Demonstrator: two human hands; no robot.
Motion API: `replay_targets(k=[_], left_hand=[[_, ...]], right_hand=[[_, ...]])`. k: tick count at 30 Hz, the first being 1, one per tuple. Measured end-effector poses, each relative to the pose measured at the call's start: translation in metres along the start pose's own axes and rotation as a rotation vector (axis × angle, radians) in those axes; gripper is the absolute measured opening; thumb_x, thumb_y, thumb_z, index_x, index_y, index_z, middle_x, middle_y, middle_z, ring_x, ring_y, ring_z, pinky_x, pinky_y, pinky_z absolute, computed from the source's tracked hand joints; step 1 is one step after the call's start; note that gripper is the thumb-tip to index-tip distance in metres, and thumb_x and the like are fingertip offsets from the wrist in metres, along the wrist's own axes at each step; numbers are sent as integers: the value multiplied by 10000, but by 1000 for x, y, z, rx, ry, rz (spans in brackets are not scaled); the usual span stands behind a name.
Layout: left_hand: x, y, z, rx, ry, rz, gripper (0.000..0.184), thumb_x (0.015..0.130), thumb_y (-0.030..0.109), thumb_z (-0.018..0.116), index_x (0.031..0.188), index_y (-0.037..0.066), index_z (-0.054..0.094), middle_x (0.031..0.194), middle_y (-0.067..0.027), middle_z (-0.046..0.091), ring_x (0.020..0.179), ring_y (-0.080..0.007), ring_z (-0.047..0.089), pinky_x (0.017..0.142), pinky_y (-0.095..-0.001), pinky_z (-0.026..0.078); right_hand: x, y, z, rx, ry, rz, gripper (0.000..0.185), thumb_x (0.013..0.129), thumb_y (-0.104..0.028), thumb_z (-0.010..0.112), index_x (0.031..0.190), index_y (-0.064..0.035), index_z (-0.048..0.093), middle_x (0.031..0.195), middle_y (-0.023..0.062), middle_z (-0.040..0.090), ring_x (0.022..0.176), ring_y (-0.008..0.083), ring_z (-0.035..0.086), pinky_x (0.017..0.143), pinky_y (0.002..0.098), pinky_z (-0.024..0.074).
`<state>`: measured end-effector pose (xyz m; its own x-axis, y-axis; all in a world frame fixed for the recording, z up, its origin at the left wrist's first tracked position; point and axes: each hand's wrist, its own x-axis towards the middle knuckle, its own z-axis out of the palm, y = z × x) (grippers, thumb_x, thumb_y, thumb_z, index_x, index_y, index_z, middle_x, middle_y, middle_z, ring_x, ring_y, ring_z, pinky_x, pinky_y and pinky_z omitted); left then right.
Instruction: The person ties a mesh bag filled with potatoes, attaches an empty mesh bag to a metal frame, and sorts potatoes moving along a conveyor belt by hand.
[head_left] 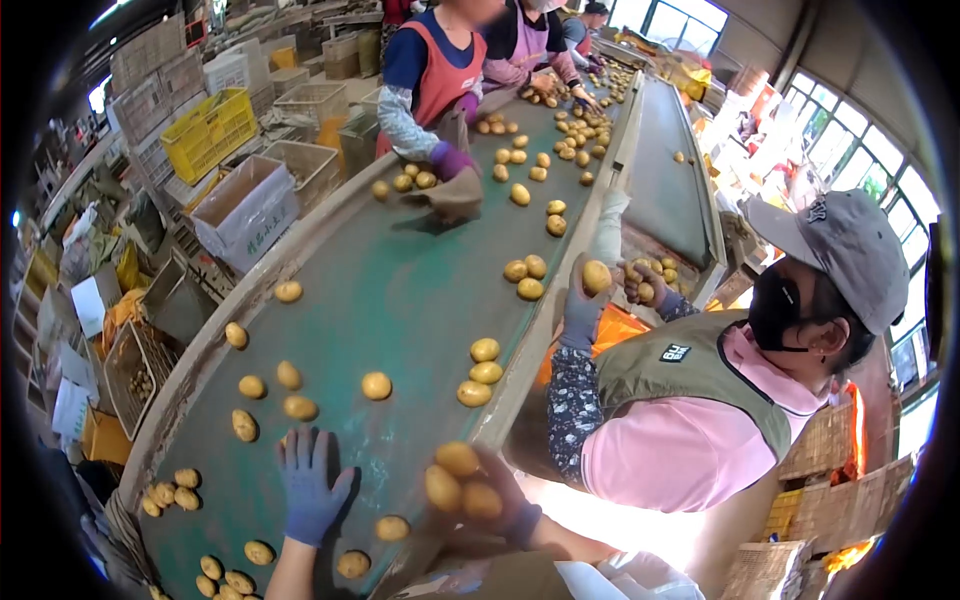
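Note:
My left hand (312, 485), in a blue-grey glove, lies palm down over the green conveyor belt (350, 300) with its fingers spread. Just beyond its fingertips is a potato (299, 407), and other loose potatoes are scattered around. My right hand (512, 503), gloved and smeared by motion, is at the belt's right edge. It grips potatoes (458, 459); three of them show, blurred, and its fingers are partly hidden behind them. A single potato (392, 528) rests on the belt between my two hands.
A co-worker in a cap (830, 250) at the right holds potatoes over the belt's side rail (520, 375). Other workers stand along the far left side, one with a cloth (450, 195). Crates, including a yellow crate (208, 135), are stacked at the left.

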<state>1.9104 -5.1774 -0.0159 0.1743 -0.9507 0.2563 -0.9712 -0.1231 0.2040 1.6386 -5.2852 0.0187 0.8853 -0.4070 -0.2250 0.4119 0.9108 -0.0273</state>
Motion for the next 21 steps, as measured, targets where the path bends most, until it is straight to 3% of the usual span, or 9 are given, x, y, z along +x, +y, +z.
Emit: replay_targets(k=[2, 6, 7, 9, 12, 14, 16, 17, 21], left_hand=[[-7, -11, 5, 47, 34, -134, 680, 848, 443, 617, 1381, 51, 463, 1444, -227, 406, 1372, -430, 316, 1129, -588, 179], [-17, -4, 5, 132, 39, -193, 673, 861, 444, 599, 1383, 44, 460, 1466, -209, 395, 1392, -417, 297, 1133, -596, 160], [-17, 2, 2, 109, 8, -206, 673, 860, 435, 607, 1390, 51, 455, 1466, -196, 401, 1400, -405, 294, 1138, -596, 143], [-22, 7, 5, 91, 2, -187, 678, 857, 450, 607, 1383, 50, 457, 1459, -191, 403, 1394, -407, 297, 1137, -606, 137], [-25, 13, 12, 1, 9, -178, 697, 841, 458, 629, 1383, 56, 453, 1453, -184, 404, 1380, -407, 310, 1140, -601, 138], [-24, 21, 7, -126, 17, -269, 685, 831, 406, 656, 1382, 53, 455, 1448, -196, 403, 1367, -420, 319, 1137, -589, 169], [-24, 23, 7, -161, 41, -251, 674, 828, 375, 664, 1381, 50, 458, 1446, -204, 401, 1364, -425, 320, 1132, -588, 186], [-24, 22, 7, -192, 56, -228, 663, 825, 345, 671, 1379, 47, 461, 1444, -211, 399, 1361, -431, 321, 1128, -586, 203], [-28, 21, -2, -247, 82, -230, 651, 828, 286, 654, 1389, 31, 446, 1459, -220, 388, 1376, -444, 305, 1125, -544, 243]], right_hand=[[16, 1, -10, -386, 192, -235, 320, 945, -192, 597, 1194, -18, 498, 1179, 127, 597, 1087, 257, 601, 910, 371, 503], [50, -27, 25, -962, 162, -506, 220, 920, -80, 595, 1105, -33, 485, 1094, 123, 602, 1012, 252, 616, 840, 342, 528], [64, -39, 27, -520, -111, -340, 208, 939, -117, 558, 1114, -31, 485, 1066, 116, 597, 995, 258, 611, 844, 338, 525], [68, -43, 44, -239, -256, -300, 259, 982, -229, 439, 1133, -23, 487, 1052, 108, 574, 972, 280, 596, 869, 357, 523], [82, -44, 54, -168, 54, -389, 262, 986, -232, 445, 1135, -21, 494, 1106, 110, 557, 998, 274, 593, 896, 390, 525], [89, -46, 54, -21, 36, -362, 220, 964, -159, 494, 1139, -27, 492, 1137, 115, 543, 1043, 259, 577, 896, 410, 534], [107, -50, 42, -957, 139, -705, 223, 953, -167, 517, 1131, -35, 496, 1147, 111, 549, 1094, 257, 557, 931, 444, 513], [112, -57, 39, -961, 138, -715, 223, 953, -167, 517, 1131, -35, 496, 1147, 111, 549, 1094, 257, 557, 931, 444, 513], [129, -102, 65, 77, 32, -532, 312, 939, -328, 504, 1084, -54, 536, 1107, 112, 590, 1055, 288, 575, 979, 502, 466]])
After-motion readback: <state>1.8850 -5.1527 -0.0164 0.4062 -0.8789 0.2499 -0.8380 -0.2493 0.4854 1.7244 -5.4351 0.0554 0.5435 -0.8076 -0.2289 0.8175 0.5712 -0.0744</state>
